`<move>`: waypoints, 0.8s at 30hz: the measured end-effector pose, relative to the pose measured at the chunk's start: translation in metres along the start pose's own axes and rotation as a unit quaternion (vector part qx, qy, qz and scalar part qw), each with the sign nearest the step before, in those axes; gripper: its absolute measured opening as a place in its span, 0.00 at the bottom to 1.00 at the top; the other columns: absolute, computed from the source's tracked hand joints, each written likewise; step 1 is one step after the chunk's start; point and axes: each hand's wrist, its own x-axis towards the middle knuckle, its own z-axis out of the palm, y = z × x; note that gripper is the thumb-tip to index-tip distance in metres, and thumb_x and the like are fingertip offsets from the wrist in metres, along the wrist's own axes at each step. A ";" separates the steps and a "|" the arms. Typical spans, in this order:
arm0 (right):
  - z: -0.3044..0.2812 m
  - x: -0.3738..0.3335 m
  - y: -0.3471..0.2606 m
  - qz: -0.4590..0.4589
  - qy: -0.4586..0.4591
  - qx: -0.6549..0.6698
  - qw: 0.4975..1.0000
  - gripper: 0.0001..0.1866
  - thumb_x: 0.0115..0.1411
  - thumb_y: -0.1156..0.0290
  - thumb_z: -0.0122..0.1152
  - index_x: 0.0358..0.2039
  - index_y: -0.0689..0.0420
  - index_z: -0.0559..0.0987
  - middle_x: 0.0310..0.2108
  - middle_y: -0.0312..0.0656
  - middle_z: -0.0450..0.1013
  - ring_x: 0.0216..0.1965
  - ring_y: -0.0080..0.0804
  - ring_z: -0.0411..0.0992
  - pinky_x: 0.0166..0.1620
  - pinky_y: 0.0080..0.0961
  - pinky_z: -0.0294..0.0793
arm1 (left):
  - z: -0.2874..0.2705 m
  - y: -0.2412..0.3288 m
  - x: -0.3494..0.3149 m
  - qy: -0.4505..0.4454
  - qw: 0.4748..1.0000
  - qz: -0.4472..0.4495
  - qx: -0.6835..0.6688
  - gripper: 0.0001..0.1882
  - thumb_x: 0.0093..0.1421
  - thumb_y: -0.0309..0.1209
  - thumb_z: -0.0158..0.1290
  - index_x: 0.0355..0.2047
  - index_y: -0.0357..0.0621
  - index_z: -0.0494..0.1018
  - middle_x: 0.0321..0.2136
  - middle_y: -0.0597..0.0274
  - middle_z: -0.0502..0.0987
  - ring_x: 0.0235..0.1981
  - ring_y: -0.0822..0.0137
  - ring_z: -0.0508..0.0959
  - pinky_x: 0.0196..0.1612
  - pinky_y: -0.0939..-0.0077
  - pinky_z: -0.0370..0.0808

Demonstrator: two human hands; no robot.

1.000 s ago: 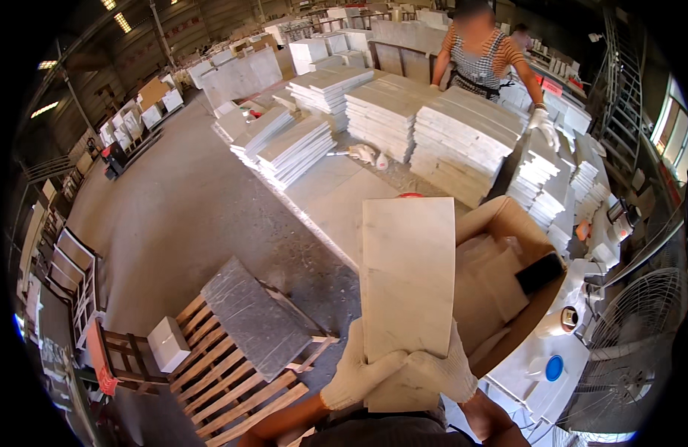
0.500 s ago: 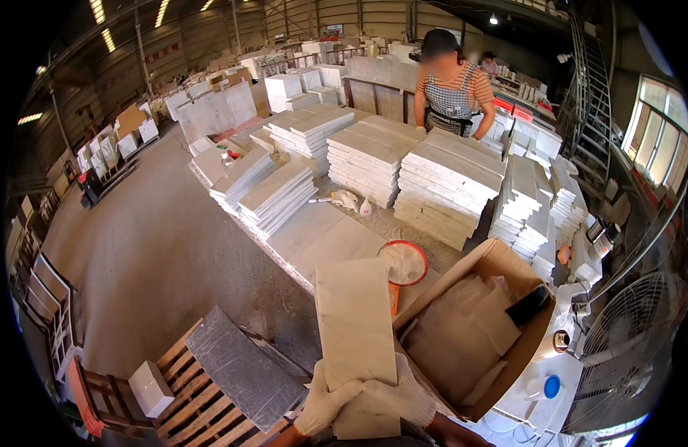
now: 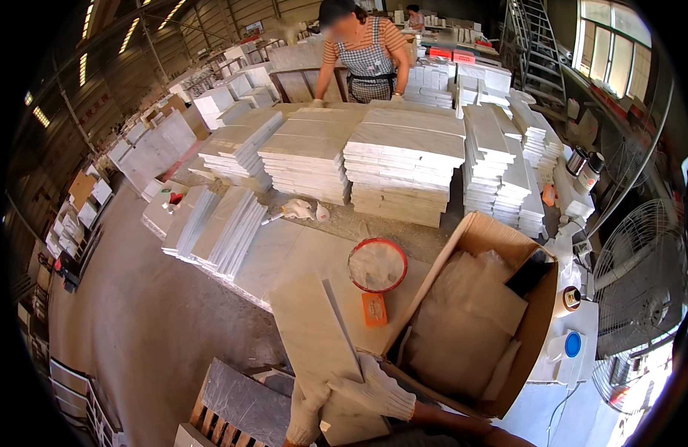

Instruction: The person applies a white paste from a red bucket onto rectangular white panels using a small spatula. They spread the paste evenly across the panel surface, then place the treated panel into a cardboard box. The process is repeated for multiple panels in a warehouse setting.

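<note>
The left hand [image 3: 307, 410] and the right hand [image 3: 375, 389], both wearing gloves, are staying close together, clamped on a pale stone slab [image 3: 308, 316]. The slab is pointing away from the person, its long axis leaning to the left, and its far end is overlapping the near edge of the counter [image 3: 320, 252] in this view. The hands are covering part of its near half, and whatever fingers are supporting underneath are hiding from sight. Inside the carton [image 3: 538, 328], beside the counter's near edge, wrapping is making the contents difficult to tell.
</note>
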 end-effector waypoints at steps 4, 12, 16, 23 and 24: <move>0.013 0.039 0.007 0.027 0.040 0.006 0.999 0.32 0.62 0.53 0.66 0.51 0.69 0.67 0.48 0.52 0.73 0.47 0.31 0.73 0.45 0.25 0.76 | -0.014 0.025 0.050 -0.046 0.997 -0.062 0.006 0.40 0.55 0.37 0.64 0.62 0.35 0.60 0.54 0.53 0.73 0.53 0.61 0.75 0.56 0.66 0.73; 0.060 0.175 0.021 0.131 0.184 0.045 0.973 0.45 0.53 0.41 0.69 0.53 0.72 0.71 0.45 0.57 0.77 0.50 0.45 0.76 0.51 0.36 0.76 | -0.075 0.065 0.187 -0.099 0.977 -0.174 0.076 0.33 0.60 0.40 0.60 0.60 0.34 0.65 0.52 0.55 0.75 0.51 0.62 0.76 0.55 0.68 0.74; 0.078 0.242 0.052 0.083 0.200 0.120 0.969 0.42 0.56 0.44 0.67 0.59 0.65 0.71 0.52 0.54 0.75 0.53 0.41 0.74 0.54 0.35 0.74 | -0.097 0.072 0.249 -0.124 0.960 -0.221 0.121 0.29 0.63 0.40 0.57 0.59 0.35 0.67 0.52 0.57 0.75 0.51 0.63 0.75 0.56 0.69 0.73; 0.115 0.337 0.155 0.135 0.264 0.169 0.940 0.39 0.55 0.46 0.68 0.57 0.65 0.74 0.50 0.53 0.77 0.51 0.41 0.76 0.53 0.35 0.75 | -0.124 0.070 0.323 -0.154 0.928 -0.294 0.171 0.25 0.69 0.42 0.51 0.58 0.35 0.71 0.52 0.59 0.76 0.52 0.65 0.75 0.57 0.70 0.72; 0.122 0.353 0.188 0.139 0.281 0.178 0.933 0.38 0.56 0.47 0.68 0.57 0.65 0.74 0.50 0.52 0.77 0.50 0.40 0.76 0.52 0.34 0.75 | -0.124 0.067 0.332 -0.165 0.923 -0.299 0.180 0.25 0.69 0.42 0.51 0.57 0.35 0.71 0.52 0.59 0.76 0.52 0.65 0.75 0.57 0.71 0.72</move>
